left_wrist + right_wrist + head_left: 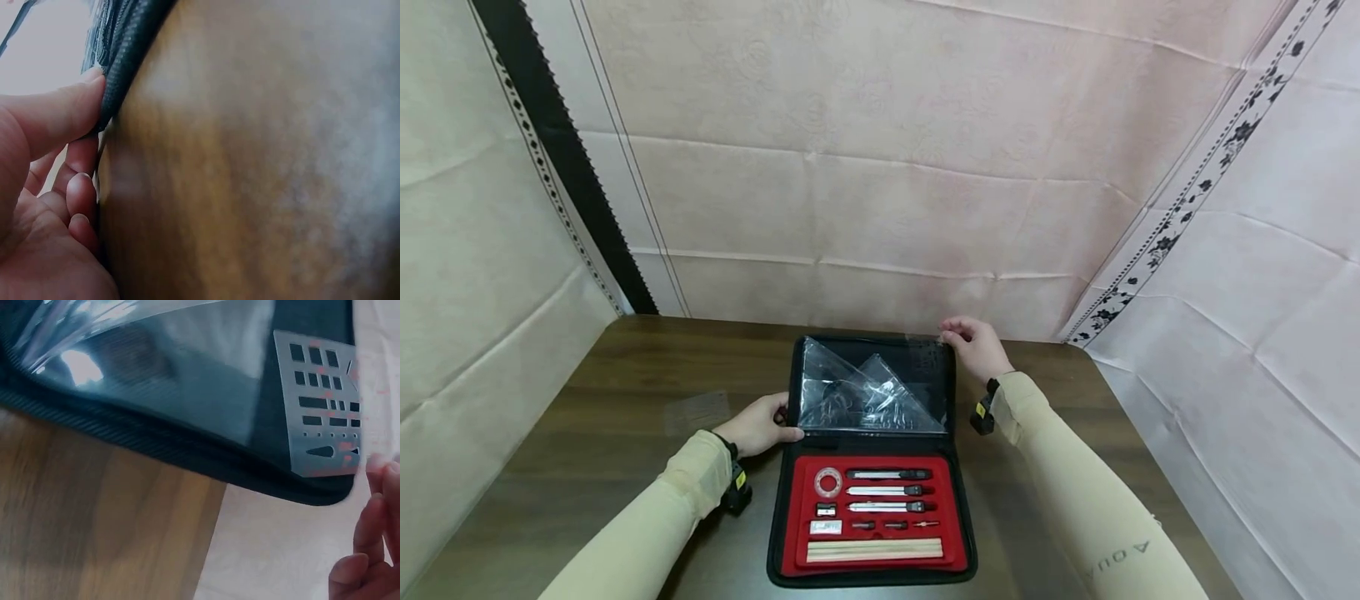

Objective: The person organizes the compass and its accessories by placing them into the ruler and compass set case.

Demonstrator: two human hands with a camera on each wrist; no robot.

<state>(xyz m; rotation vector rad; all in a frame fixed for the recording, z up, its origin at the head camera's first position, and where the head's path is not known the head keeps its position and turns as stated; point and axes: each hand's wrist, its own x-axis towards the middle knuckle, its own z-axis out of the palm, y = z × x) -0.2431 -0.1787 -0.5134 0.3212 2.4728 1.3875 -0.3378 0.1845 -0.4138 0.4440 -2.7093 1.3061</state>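
Observation:
An opened black zip case (793,500) lies on the table, its lid (876,346) toward the back wall. My left hand (758,425) pinches the lid's left edge near the fold, thumb on top in the left wrist view. At the lid's far right corner, my right hand (981,350) pinches a clear template (322,392) with cut-out slots and red print. The template overlaps the lid's corner. Clear triangular set squares (842,387) lie in the lid under shiny plastic. A red tray (955,508) fills the case's near half.
The tray holds drawing pens (880,491), a ring-shaped item (828,482), a sharpener (825,509), a white eraser (826,527) and pale wooden pencils (874,550). A clear sheet (696,413) lies on the wooden table (647,375) at left. Pale cloth (850,208) hangs behind.

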